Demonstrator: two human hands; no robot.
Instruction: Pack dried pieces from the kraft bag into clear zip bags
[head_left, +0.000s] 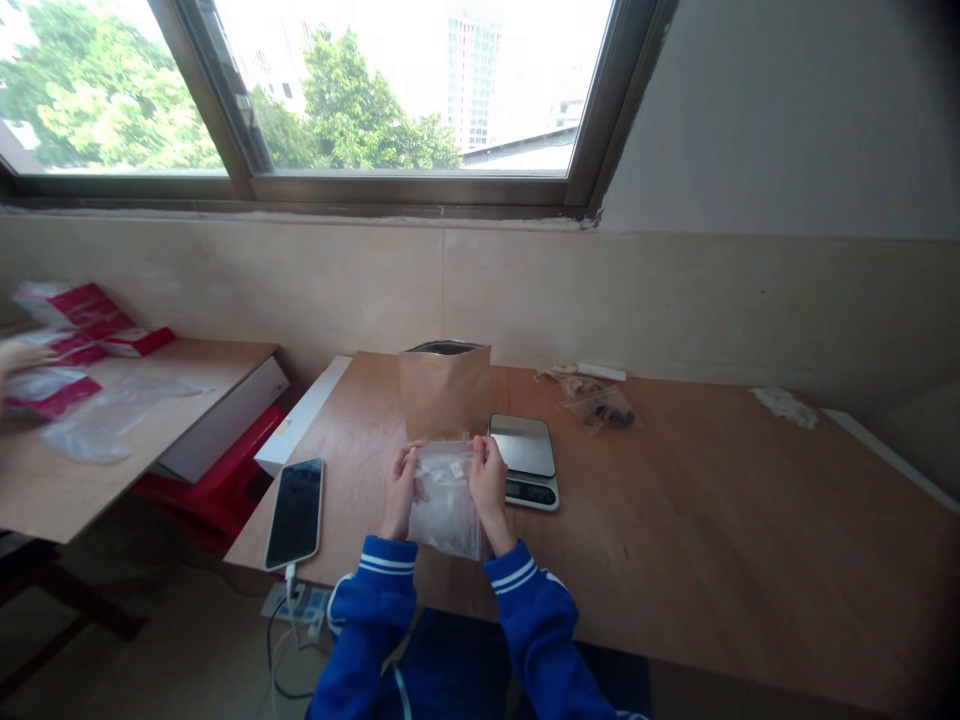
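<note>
Between my two hands is a clear plastic zip bag (446, 510), held by its sides over the table's front edge. My left hand (401, 485) is closed on its left side, and my right hand (489, 480) grips the upper right side. Right behind the bag stands a brown kraft paper pouch (446, 390) with its top open; its contents are hidden. A small digital kitchen scale (523, 445) sits just right of my right hand, its display too small to read.
A phone (295, 512) on a charging cable lies at the table's left edge. Small clear bags with dark pieces (611, 412) lie near the wall. On the neighbouring table are pink-and-white boxes (90, 310), plastic film (112, 415) and another person's hand (26, 355). A red stool (217, 490) stands between the tables.
</note>
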